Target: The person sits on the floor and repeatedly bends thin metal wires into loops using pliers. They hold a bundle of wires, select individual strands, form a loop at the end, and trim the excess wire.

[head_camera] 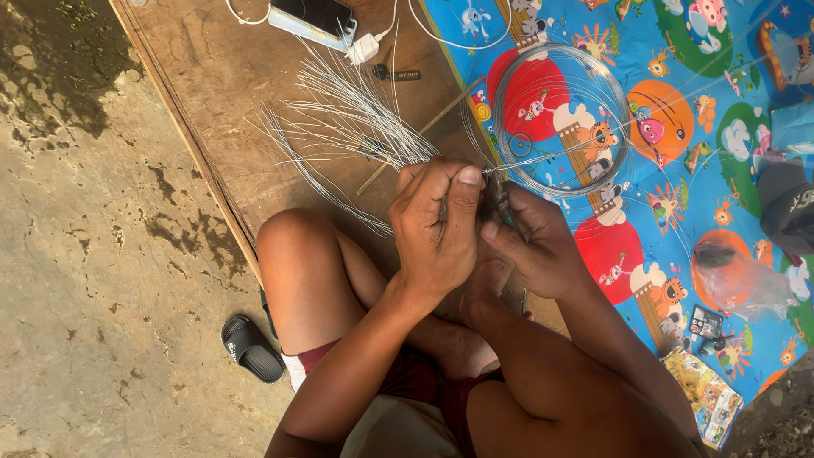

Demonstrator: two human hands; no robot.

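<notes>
My left hand (437, 229) and my right hand (530, 246) meet above my crossed legs. The left thumb and fingers pinch the end of a thin clear line at about the middle of the view. A small dark tool (496, 199) is gripped in my right hand, and it touches that line. The line runs off to a coil of clear line (509, 144) lying on the colourful mat. A spread bundle of thin white wire pieces (356, 110) lies on the wooden board just beyond my left hand.
The wooden board (220, 93) holds a phone (314, 17) with a white charger plug (363, 48) and cable. A cartoon-printed mat (729, 93) lies on the right, with a dark cap (787, 208), a clear plastic bag (746, 284) and small packets (708, 390). A black sandal (250, 348) rests on the concrete.
</notes>
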